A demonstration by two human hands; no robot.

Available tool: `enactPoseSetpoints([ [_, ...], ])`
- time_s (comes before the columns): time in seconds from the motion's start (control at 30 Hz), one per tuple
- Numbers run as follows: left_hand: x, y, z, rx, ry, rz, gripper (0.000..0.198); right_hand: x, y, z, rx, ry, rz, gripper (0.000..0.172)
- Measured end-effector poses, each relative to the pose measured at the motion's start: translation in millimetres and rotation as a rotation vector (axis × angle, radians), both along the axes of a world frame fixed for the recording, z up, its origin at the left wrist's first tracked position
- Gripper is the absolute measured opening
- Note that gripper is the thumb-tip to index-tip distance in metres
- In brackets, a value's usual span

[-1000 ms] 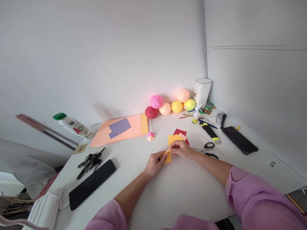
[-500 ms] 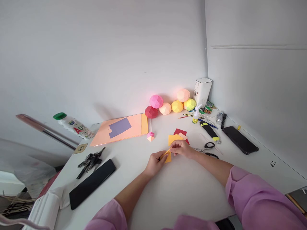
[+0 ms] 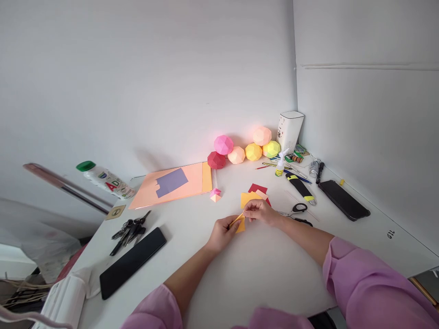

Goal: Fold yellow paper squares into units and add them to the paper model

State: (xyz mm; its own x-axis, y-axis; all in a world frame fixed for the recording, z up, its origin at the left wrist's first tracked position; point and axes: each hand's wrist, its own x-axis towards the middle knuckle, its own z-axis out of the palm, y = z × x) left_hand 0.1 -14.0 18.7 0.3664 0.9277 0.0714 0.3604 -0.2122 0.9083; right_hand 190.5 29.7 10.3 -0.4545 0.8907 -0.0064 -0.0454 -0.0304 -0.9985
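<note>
A small piece of yellow-orange paper [image 3: 241,225] with a raised, folded edge is between my two hands, a little above the white table. My left hand [image 3: 222,234] is closed on its left side, thumb on the near face. With thumb and fingertips, my right hand [image 3: 259,212] pinches the upper right end of the fold. Just beyond the right hand lie loose pieces: a yellow sheet [image 3: 247,198], a dark red sheet [image 3: 258,188] and a peach sheet [image 3: 261,194]. Scissors [image 3: 299,208] with black handles rest right of that hand, partly hidden by the forearm.
Several faceted paper balls [image 3: 236,155] stand along the wall. A small pink-and-peach paper shape [image 3: 215,195] sits nearer. Rightward are a glue bottle [image 3: 279,165], a utility knife [image 3: 299,186] and a black phone [image 3: 344,200]. Keys [image 3: 129,232] and another phone [image 3: 133,262] lie left.
Both hands stay in nearly the same place, still on the yellow-orange paper. Its lower part sits very slightly differently; nothing else has visibly moved.
</note>
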Motion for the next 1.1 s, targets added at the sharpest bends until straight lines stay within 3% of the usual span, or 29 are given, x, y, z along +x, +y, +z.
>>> enactPoseSetpoints([
  [0.33, -0.5, 0.4, -0.5, -0.039, -0.03, 0.028, 0.042, 0.7, -2.8, 5.7, 0.026, 0.036, 0.02, 0.032],
  [0.53, 0.3, 0.3, 0.7, -0.056, -0.055, 0.024, 0.038, -3.0, -7.0, 2.9, 0.136, -0.048, 0.053, 0.028],
  [0.77, -0.2, 2.7, -3.2, -0.137, -0.128, 0.136, 0.04, -2.6, -7.4, 3.0, 0.109, -0.066, -0.012, 0.021],
  [1.1, -1.0, 6.5, -6.4, -0.198, -0.256, 0.135, 0.038, -4.2, -5.3, -3.8, 0.195, -0.105, 0.034, 0.025],
])
